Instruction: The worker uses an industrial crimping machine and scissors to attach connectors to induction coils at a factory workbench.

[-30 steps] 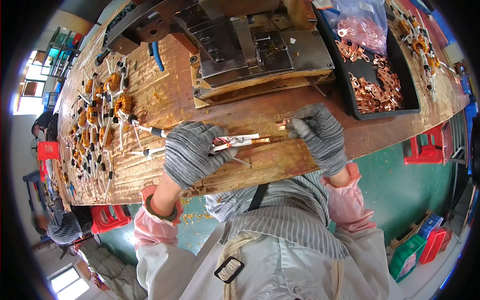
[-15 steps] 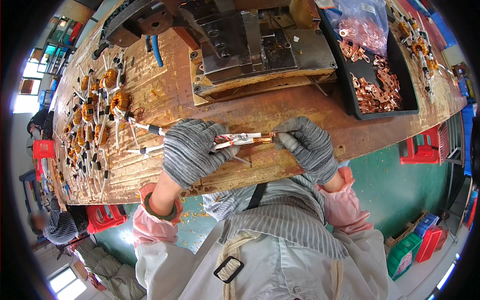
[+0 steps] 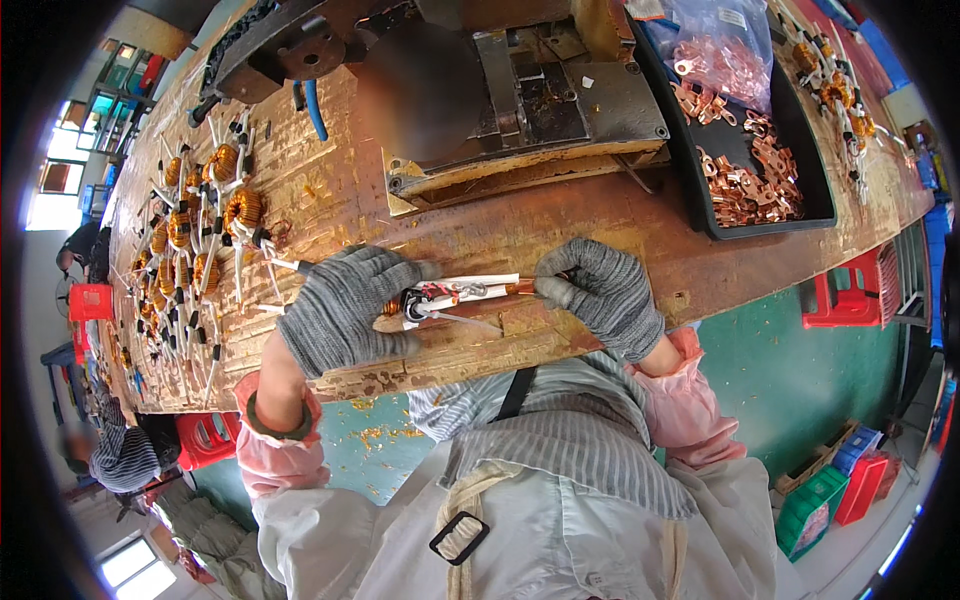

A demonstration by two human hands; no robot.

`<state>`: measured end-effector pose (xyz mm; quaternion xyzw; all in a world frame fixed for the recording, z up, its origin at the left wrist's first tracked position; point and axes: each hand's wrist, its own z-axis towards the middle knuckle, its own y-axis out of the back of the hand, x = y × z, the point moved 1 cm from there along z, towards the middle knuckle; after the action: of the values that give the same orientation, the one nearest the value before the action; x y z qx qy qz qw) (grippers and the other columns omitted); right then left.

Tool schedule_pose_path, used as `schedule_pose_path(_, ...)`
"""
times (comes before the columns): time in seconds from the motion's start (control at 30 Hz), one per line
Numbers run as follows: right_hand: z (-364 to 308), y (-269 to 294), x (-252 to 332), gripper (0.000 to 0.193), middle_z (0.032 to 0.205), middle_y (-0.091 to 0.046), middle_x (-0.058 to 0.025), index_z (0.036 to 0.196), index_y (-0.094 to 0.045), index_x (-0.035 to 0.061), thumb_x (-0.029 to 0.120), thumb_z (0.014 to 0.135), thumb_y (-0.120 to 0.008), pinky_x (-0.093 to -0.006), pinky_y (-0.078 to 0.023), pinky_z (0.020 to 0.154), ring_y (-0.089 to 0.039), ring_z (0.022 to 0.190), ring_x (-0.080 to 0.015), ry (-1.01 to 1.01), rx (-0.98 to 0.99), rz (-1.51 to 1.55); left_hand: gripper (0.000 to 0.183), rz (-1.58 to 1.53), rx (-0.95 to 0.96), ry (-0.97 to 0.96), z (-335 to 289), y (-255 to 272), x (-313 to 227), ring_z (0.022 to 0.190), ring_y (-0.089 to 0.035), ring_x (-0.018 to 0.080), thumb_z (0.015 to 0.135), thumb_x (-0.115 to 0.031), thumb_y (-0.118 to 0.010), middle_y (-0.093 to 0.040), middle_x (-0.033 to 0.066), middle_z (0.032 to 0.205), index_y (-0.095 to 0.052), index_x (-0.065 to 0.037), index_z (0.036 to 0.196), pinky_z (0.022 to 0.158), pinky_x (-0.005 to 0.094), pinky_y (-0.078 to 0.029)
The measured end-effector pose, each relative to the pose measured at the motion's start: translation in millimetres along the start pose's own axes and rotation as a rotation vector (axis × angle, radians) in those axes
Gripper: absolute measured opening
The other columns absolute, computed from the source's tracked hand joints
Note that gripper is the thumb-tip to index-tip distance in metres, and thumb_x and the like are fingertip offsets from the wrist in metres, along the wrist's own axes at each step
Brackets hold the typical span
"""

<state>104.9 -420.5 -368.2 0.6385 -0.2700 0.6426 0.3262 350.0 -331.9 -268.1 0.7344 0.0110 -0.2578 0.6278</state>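
One bundle of white leads (image 3: 470, 288) is held between the left hand (image 3: 345, 308) and the right hand (image 3: 603, 298).
In the head view, the bundle is seen over the front of the worktop (image 3: 480, 230); its copper end (image 3: 526, 286) is pinched by the right fingers (image 3: 553, 290), while the left fingers (image 3: 428, 270) are spread over an orange-wound part (image 3: 392, 308), and whether it is clamped cannot be told. The work is judged to be partway: insulation looks to be off at the copper end, but whether a lug is fitted is hidden, and no finished joint can be made out. More copper lugs (image 3: 755, 180) are held in the black tray (image 3: 770, 229). The leads are white-sleeved and roughly parallel, with red showing among them and one thin pale strand angled away.
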Motion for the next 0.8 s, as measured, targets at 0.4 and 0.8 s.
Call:
schedule_pose_path(0.4, -3, -3, 0, 0.011, 0.077, -0.06, -0.0023, 0.088, -0.06, 0.0027, 0.004, 0.078, -0.065, -0.0223, -0.049, 0.065, -0.057, 0.071, -0.0082, -0.126, 0.119, 0.264, 0.044, 0.236, -0.069, 0.038, -15, -23, -12, 0.084, -0.059, 0.0274, 0.064, -0.022, -0.069, -0.062, 0.009, 0.09, -0.06, -0.01, 0.105, 0.07, 0.0377, -0.048)
schedule_pose_path(0.8, 38, 13, 48, 0.01, 0.075, -0.061, -0.0012, 0.087, -0.061, 0.0021, 0.008, 0.08, -0.065, -0.0213, -0.047, 0.062, -0.055, 0.068, -0.0071, 0.107, 0.108, 0.181, 0.037, 0.448, -0.253, -0.045, 3, 39, -38, 0.072, -0.06, 0.0253, 0.066, -0.013, -0.07, -0.061, 0.0077, 0.081, -0.064, -0.013, 0.103, 0.062, 0.0337, -0.048)
